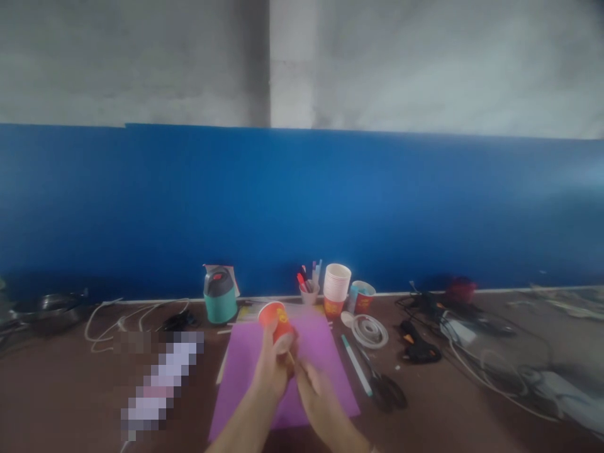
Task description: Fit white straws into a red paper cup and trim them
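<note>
My left hand [270, 367] is wrapped around a red paper cup [278, 324] with yellow print. The cup is tilted, its open rim pointing up and away to the left and its pale bottom facing me. Close beside the cup's base, my right hand [312, 385] has its fingers pressed together. A thin, light-coloured stick [291, 357] shows at its fingertips; blur hides whether it touches the cup. Both hands are above a purple sheet [325, 352] that lies on the brown table.
Behind the sheet stand a teal jug [220, 307], a pen cup [309, 293], stacked paper cups [336, 286] and another red cup [364, 301]. To the right lie a tape roll [370, 331], a marker [357, 366], scissors [387, 390], a glue gun [418, 345] and cables.
</note>
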`<state>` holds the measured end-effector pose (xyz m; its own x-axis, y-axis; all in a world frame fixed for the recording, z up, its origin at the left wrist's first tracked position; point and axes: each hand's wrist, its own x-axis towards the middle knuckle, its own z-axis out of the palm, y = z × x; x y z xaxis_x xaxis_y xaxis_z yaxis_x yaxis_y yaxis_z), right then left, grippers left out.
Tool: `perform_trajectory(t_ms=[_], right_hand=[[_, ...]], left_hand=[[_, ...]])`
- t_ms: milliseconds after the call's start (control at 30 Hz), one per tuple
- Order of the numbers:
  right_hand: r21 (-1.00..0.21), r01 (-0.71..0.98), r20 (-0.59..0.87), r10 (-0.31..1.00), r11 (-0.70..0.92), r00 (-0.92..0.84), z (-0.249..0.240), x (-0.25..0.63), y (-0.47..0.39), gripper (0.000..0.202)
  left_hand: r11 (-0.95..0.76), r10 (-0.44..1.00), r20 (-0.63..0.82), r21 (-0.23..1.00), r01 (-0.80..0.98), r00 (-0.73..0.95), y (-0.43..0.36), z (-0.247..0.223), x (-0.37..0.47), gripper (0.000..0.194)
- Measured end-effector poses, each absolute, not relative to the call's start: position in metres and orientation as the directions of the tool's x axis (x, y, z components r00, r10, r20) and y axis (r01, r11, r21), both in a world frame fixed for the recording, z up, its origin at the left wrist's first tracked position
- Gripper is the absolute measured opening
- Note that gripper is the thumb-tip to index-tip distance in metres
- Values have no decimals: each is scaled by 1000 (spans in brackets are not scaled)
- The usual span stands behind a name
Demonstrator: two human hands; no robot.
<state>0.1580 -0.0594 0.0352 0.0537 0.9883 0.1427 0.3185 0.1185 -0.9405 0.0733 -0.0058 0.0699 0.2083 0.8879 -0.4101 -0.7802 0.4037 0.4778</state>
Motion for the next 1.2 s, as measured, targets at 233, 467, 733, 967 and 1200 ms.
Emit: perform_trajectory(t_ms=[233,467,733,967,1200], right_hand=[[-929,346,160,986,134,47,39,158,-61,33],[-898,406,198,980,168,33,38,159,-63,33],[-907,397,189,979,144,77,32,158,-59,35],[-992,120,50,995,40,83,30,160,-55,31],[-888,-236,-351,913,-395,-208,25,168,-49,36]], left_hand=[[403,882,-422,449,-797,208,-8,73,76,21],[381,898,-393,473,-795,196,-8,69,75,23],[386,904,-377,510,-769,204,-8,62,76,29],[340,919,-363,542,-768,150,-6,47,81,33],[346,914,-382,546,-763,141,-5,42,85,33]])
